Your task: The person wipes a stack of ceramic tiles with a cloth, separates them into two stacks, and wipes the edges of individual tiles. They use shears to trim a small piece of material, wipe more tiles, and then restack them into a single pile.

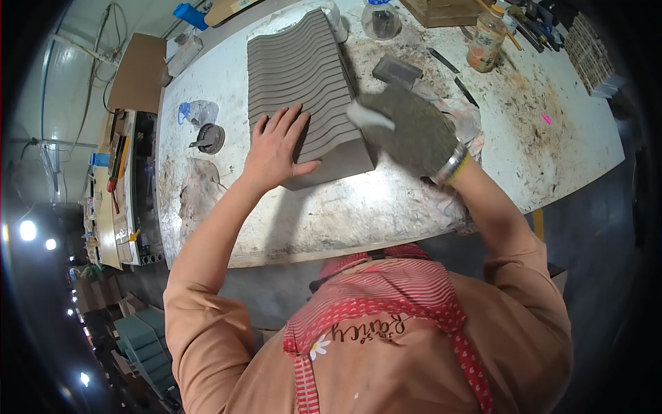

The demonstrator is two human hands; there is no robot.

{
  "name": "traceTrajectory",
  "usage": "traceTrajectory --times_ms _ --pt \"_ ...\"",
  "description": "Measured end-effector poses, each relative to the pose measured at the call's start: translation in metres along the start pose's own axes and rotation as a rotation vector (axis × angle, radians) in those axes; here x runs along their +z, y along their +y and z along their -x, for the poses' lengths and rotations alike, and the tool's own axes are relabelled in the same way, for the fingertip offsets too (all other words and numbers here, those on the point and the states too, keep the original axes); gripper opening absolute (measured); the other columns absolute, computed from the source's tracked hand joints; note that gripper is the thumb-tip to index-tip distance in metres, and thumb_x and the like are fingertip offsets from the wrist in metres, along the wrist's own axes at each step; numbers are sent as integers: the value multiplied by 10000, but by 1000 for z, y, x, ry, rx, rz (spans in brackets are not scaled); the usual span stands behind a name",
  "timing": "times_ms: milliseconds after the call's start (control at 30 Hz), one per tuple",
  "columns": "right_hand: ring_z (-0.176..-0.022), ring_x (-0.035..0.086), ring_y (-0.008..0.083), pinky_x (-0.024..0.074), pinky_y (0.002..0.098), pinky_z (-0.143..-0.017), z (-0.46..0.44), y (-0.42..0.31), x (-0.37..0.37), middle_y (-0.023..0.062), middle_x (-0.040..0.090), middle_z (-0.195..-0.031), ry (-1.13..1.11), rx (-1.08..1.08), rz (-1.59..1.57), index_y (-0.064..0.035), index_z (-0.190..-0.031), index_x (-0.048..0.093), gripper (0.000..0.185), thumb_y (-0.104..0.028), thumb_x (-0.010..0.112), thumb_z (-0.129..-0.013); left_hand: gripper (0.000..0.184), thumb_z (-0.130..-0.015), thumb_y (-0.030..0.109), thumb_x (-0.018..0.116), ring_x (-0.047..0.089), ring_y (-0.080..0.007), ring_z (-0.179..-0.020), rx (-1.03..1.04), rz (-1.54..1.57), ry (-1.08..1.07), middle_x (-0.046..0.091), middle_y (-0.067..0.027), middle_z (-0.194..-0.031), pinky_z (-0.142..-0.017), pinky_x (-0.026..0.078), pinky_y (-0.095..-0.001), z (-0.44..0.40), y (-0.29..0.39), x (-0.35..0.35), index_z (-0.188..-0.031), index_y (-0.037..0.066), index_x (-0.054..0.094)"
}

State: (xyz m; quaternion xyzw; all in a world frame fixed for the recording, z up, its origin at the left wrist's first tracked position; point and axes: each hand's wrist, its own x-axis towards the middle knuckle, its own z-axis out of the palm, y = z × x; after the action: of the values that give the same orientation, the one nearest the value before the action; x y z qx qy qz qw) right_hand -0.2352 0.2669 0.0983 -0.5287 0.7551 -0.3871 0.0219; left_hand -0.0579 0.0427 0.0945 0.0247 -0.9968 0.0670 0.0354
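A grey block with a wavy, ridged top [296, 65] lies on the stained white table [310, 221]. Bare, my left hand [279, 148] rests on the block's near left part, its fingers spread over the ridges and the thumb at the near edge. My right hand [410, 127] wears a dark, dirty glove with a pale fingertip area and is beside the block's near right side. Motion blurs its fingers, and whether it holds anything cannot be made out.
Behind my right hand lies a dark rectangular block [397, 70]. Farther right stand a bottle with an orange cap [487, 40] and a woven basket [589, 55]. At left are a round dark container [210, 139], a clear plastic bottle [200, 112] and a crumpled cloth [200, 190].
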Motion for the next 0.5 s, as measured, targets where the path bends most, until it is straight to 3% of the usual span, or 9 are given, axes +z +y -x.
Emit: traceTrajectory --times_ms 33,133,200,267,333,433,500 --pt "-986 610 308 503 403 -818 -9 12 8 164 631 -1059 140 -259 113 -104 -1142 636 358 -242 682 -814 906 -697 568 680 369 -318 -1320 2 0 10 383 -134 -1453 -1078 255 -518 1 0 1 -1392 59 400" --pt "-947 614 296 500 417 -817 -5 1 21 155 629 -1016 146 -157 77 -106 -1135 637 360 -229 687 -801 903 -689 554 693 370 -318 -1320 -15 7 -6 384 -132 -1453 -1079 257 -515 0 3 -3 -1388 61 405" --pt "-914 617 282 499 419 -815 6 -19 -5 139 632 -974 93 -145 239 -97 -1130 642 369 -235 694 -792 901 -685 549 698 369 -317 -1321 -14 13 -7 385 -130 -1453 -1080 258 -513 0 2 -4 -1387 63 408" --pt "-958 610 296 498 394 -805 10 -22 -30 156 599 -1009 -321 25 129 -111 -1119 631 331 -311 624 -855 900 -682 544 703 369 -317 -1322 -23 30 -4 385 -128 -1454 -1081 258 -511 1 1 -1 -1385 64 411" --pt "-945 619 283 496 379 -817 3 1 -14 147 604 -1021 16 -103 130 -121 -1142 623 362 -338 622 -852 888 -691 549 712 353 -301 -1335 -10 20 10 377 -117 -1455 -1087 258 -521 0 -1 2 -1386 82 418" --pt "-944 618 302 490 396 -836 -34 8 -5 155 610 -1052 105 -194 77 -112 -1164 613 382 -347 606 -862 885 -694 550 709 356 -302 -1333 -17 15 4 378 -117 -1455 -1086 259 -521 0 1 0 -1387 83 418" --pt "-953 614 312 486 404 -861 -43 9 14 158 610 -1075 17 6 205 -107 -1180 603 400 -366 589 -875 884 -695 551 708 357 -303 -1332 -11 9 2 378 -117 -1455 -1086 259 -521 0 1 -2 -1387 83 418"
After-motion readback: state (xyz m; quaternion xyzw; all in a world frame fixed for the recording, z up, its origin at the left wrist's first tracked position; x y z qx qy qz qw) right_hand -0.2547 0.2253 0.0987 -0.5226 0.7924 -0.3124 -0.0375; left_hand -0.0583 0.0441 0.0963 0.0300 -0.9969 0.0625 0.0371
